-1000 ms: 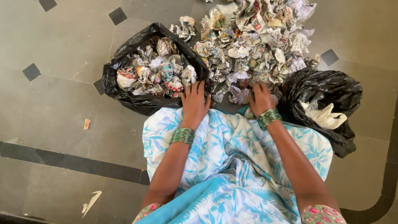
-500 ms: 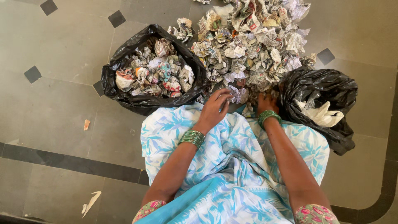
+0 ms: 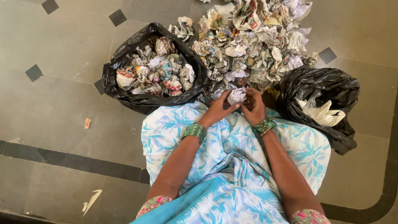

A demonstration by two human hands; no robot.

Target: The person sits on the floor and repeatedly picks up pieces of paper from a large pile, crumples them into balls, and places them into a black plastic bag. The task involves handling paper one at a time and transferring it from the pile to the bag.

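Both of your hands close around one crumpled paper ball (image 3: 237, 95), left hand (image 3: 217, 108) and right hand (image 3: 253, 107) pressing it from either side at the near edge of the paper pile (image 3: 253, 41) on the tiled floor (image 3: 58, 108). One black bag (image 3: 124, 89) full of paper balls sits left; another bag (image 3: 331, 89) sits right.

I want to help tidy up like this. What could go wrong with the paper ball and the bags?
The paper ball, held between the left hand and right hand, might slip and roll back into the loose pile. The left bag already looks heaped with crumpled paper, so more might tumble over its rim. The right bag sags partly closed, so a toss there could miss.
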